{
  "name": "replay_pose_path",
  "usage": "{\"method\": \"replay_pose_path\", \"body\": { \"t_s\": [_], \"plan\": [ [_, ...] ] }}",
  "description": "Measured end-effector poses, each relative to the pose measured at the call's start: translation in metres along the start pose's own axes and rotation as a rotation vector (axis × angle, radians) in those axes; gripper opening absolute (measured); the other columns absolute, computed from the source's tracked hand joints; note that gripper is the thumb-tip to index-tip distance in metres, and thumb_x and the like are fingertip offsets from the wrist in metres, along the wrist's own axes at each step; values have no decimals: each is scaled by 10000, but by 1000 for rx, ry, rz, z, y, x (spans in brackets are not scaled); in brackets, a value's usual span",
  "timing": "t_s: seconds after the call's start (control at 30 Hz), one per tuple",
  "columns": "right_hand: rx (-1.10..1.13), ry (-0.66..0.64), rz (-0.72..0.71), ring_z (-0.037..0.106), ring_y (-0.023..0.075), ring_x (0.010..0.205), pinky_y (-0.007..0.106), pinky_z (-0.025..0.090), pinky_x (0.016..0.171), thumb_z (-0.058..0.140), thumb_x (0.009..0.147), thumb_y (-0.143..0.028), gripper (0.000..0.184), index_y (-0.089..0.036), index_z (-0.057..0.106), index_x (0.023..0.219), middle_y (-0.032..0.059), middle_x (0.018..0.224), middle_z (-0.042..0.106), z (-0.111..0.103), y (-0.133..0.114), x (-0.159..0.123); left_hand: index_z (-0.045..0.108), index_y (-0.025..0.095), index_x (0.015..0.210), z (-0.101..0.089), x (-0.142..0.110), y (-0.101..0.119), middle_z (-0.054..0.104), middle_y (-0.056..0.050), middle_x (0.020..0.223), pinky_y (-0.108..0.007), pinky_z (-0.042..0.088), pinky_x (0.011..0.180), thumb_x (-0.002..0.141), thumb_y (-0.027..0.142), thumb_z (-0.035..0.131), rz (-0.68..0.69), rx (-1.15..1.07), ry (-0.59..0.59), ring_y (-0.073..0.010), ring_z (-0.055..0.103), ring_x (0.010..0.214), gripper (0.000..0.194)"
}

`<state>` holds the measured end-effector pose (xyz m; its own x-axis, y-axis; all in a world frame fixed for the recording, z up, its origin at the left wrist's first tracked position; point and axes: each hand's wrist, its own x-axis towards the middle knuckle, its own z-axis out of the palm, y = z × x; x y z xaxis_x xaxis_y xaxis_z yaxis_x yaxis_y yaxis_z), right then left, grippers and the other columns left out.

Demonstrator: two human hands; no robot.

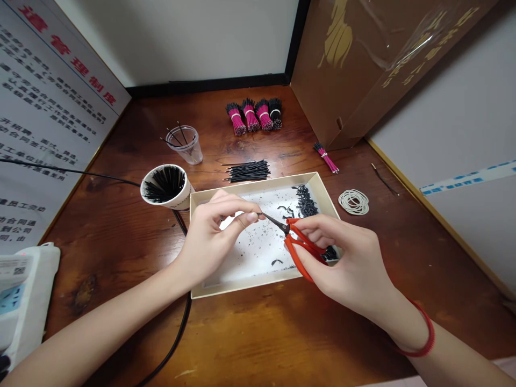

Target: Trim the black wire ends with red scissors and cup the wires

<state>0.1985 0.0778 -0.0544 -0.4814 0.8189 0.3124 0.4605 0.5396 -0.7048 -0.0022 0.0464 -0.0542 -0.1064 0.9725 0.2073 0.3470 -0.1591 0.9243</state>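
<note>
Room in front, crowding behind

Bare wooden tabletop (282, 333) lies between the forearms, a broad way up to the low near wall of the cardboard tray (242, 286). Above the tray's middle, the left hand (213, 231), right hand (350, 258) and red-handled scissors (286, 229) block passage. On the left, a white paper cup (181, 200), clear plastic cup (194, 153) and black cable (184, 322) obstruct. Behind, a pile of black wires (249, 171) sits close; a strip of wood separates it from four tied bundles (252, 115). A brown box (363, 80) closes the back right.

The right hand (357, 263) holds red-handled scissors (286, 229) over a box (250, 285).
</note>
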Motion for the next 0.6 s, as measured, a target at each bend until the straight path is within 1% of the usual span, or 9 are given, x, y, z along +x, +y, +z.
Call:
{"method": "replay_pose_path", "body": {
  "t_s": [0.27, 0.47, 0.6],
  "plan": [
    [-4, -9, 7, 535, 107, 534, 245, 470, 490, 646, 760, -142, 93, -201, 604, 818, -22, 637, 623, -1, 0, 0, 750, 229, 769, -1, -1, 3, 726, -10, 734, -333, 424, 699, 817, 159, 660, -12, 0, 6, -186, 566, 741, 124],
    [3, -17, -10, 530, 103, 544, 240, 466, 497, 647, 758, -112, 118, -193, 618, 838, -23, 655, 626, -2, 1, -1, 745, 224, 771, 0, -2, 2, 724, -11, 732, -332, 428, 701, 818, 160, 663, -18, -1, 3, -181, 560, 738, 114],
    [11, 2, 10, 518, 97, 536, 234, 461, 490, 646, 765, -109, 117, -193, 624, 843, -29, 642, 617, -1, 2, -2, 744, 220, 770, 0, -1, 2, 729, -13, 741, -331, 428, 709, 824, 158, 658, -18, -1, 0, -184, 566, 751, 119]
  ]
}}
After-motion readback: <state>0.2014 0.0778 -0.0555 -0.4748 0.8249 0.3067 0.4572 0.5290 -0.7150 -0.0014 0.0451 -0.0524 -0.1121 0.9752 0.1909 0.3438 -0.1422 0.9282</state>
